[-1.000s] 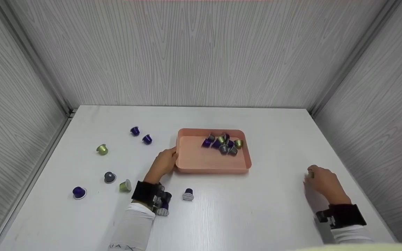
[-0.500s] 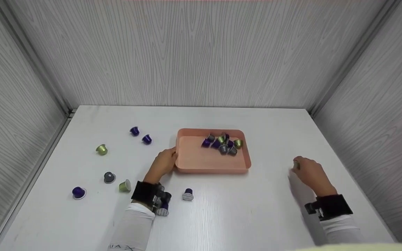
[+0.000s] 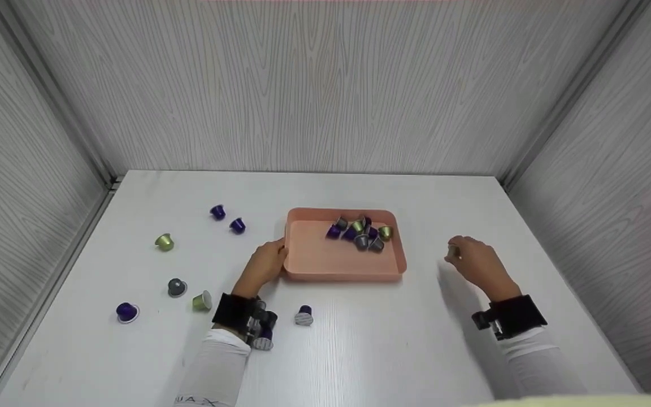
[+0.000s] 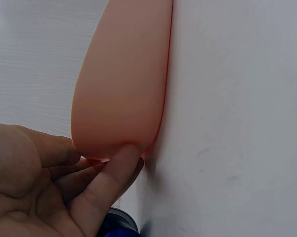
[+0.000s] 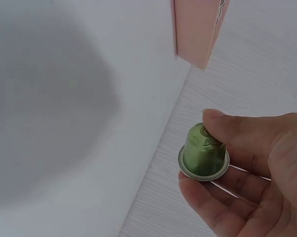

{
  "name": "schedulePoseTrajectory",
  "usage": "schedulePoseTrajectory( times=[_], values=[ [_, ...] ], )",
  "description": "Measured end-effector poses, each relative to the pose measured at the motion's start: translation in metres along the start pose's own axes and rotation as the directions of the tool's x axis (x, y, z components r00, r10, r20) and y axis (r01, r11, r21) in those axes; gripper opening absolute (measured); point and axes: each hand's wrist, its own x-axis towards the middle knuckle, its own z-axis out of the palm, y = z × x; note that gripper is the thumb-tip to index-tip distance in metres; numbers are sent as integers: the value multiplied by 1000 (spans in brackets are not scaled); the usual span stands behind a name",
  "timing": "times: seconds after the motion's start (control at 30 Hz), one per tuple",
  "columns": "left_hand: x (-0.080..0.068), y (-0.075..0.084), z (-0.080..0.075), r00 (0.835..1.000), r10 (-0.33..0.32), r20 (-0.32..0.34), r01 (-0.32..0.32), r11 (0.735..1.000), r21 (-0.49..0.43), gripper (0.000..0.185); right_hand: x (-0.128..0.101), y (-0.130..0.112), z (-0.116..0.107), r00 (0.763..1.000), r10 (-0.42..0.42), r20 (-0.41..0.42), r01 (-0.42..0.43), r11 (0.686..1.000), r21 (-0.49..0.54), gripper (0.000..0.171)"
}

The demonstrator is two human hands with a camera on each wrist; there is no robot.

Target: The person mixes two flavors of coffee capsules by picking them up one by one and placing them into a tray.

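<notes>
My right hand (image 3: 478, 264) pinches a green coffee capsule (image 5: 204, 157) between thumb and fingers, held above the table to the right of the pink tray (image 3: 314, 254). In the right wrist view the capsule's foil rim faces down toward the fingers. At the tray's left side, my left hand (image 3: 263, 264) holds its edge; in the left wrist view its fingers (image 4: 108, 180) touch the tray's outer wall. Purple, grey and green capsules (image 3: 361, 242) lie bunched in the tray's right half.
Left of the tray lie two purple capsules (image 3: 237, 226), two green capsules (image 3: 202, 301), a grey capsule (image 3: 177, 287) and another purple one (image 3: 127, 311). More capsules (image 3: 304, 315) sit near the left wrist, partly hidden. Panels (image 3: 314, 85) enclose the white table.
My right hand has moved left and farther forward across the table, toward the tray, carrying the green capsule. The left hand and the tray have stayed in place.
</notes>
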Motion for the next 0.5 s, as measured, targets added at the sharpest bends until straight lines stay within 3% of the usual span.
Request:
schedulePoseTrajectory(
  times=[0.5],
  values=[
    [1,-1,0,1000,-3,6,3,1000,0,38,37,-43,8,996,-89,-15,89,995,44,28]
  ],
)
